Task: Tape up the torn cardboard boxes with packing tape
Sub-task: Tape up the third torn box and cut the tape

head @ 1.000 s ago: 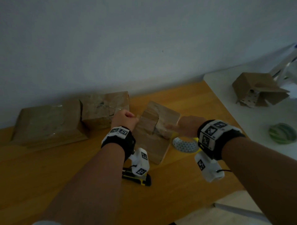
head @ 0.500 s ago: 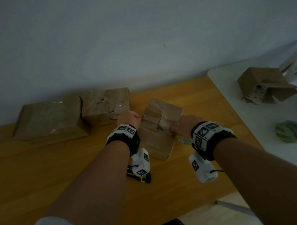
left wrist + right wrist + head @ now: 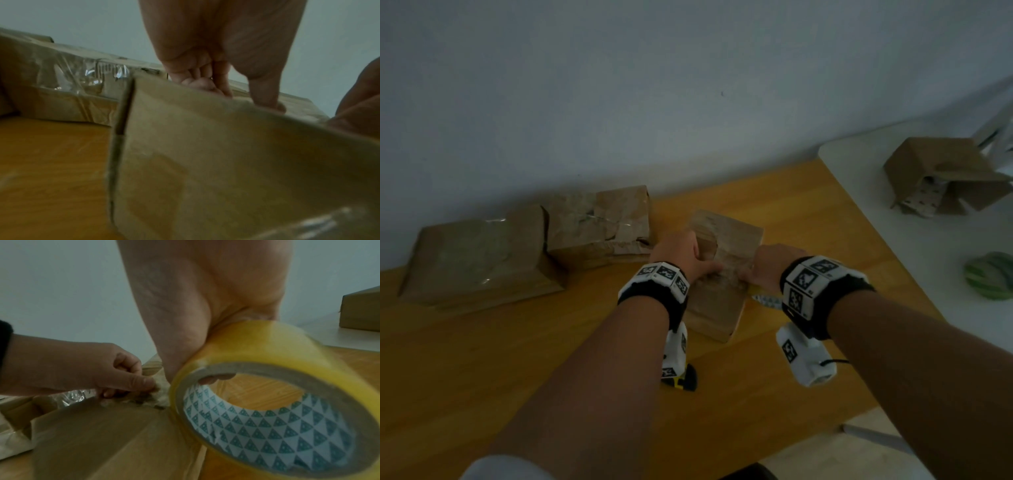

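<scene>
Both hands meet mid-frame atop the torn box: left hand pinches the tape end, right hand grips the tape roll just right, seam running between them.

Wooden table, three cardboard boxes on it, a yellow-black tool

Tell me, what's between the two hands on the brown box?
Torn, crumpled cardboard edge of the brown cardboard box: left hand pinches it beside the yellow packing tape roll in the right hand. Clearest from the right wrist.

Two boxes left of torn box
</scene>
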A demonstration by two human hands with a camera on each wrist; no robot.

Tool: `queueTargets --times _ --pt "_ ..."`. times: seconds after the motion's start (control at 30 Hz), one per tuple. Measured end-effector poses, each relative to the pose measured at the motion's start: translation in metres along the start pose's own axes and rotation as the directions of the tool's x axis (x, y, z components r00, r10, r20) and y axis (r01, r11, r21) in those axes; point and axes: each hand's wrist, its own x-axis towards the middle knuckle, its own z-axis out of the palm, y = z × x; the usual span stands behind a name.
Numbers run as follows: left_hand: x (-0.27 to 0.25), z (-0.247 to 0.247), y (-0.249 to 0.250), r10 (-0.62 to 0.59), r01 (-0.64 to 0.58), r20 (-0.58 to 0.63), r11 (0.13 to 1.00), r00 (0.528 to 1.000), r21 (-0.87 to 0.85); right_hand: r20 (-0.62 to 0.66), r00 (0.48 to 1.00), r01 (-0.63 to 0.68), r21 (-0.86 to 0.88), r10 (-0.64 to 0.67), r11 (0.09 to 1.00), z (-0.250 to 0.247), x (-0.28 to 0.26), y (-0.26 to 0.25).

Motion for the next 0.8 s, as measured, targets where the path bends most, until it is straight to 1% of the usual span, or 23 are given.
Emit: queueTargets --times 0.1,0.17,0.23,0.3,0.4,0.47,0.53,0.6,0.67,0.73,0.77,0.8 --pt "0.006 0.0 0.005 -0.006 0.005 0.029 0.999 1.0 0.045 0.032 0.999 0.033 0.031 -0.034 0.999 0.0 -0.001 0.008" --pt "0.005 0.001 0.005 -0.016 0.015 0.029 0.999 0.999 0.031 0.081 0.993 0.085 0.058 -0.09 0.995 -0.002 -0.005 0.015" --pt "0.003 0.002 0.006 -0.033 0.033 0.025 0.999 0.999 0.017 0.099 0.986 0.127 0.055 -0.132 0.99 -0.005 -0.006 0.017" --pt "0.001 0.001 0.007 -0.048 0.048 0.037 0.999 0.998 0.008 0.107 0.988 0.115 -0.001 -0.114 0.993 -0.006 -0.002 0.016" --pt "0.001 0.0 0.009 -0.055 0.054 0.049 0.998 0.997 0.01 0.12 0.991 0.063 -0.064 -0.055 0.996 -0.003 0.003 0.015" --pt "0.001 0.0 0.008 -0.06 0.059 0.051 0.998 0.997 0.012 0.121 0.992 0.042 -0.038 -0.037 0.998 0.0 0.003 0.018" --pt "0.0 -0.001 0.007 -0.064 0.064 0.052 0.998 0.997 0.009 0.118 0.993 0.024 0.032 -0.028 0.999 0.004 0.003 0.02" --pt "-0.002 -0.003 0.008 -0.064 0.063 0.054 0.998 0.996 0.018 0.104 0.994 0.014 0.084 -0.023 0.996 0.006 0.005 0.021" --pt "-0.003 -0.006 0.009 -0.074 0.074 0.012 0.997 0.997 0.018 0.068 0.997 0.023 0.097 -0.03 0.995 0.005 0.008 0.02" --pt "-0.002 -0.008 0.009 -0.128 0.132 -0.086 0.991 0.988 0.036 0.003 0.999 0.043 0.106 -0.044 0.993 0.005 0.01 0.02" --pt "-0.001 -0.009 0.009 -0.167 0.175 -0.113 0.983 0.979 0.062 -0.042 0.998 0.059 0.112 -0.054 0.992 0.005 0.01 0.02" --pt "0.0 -0.01 0.009 -0.203 0.212 -0.109 0.974 0.973 0.078 -0.089 0.994 0.072 0.114 -0.062 0.991 0.005 0.009 0.02"
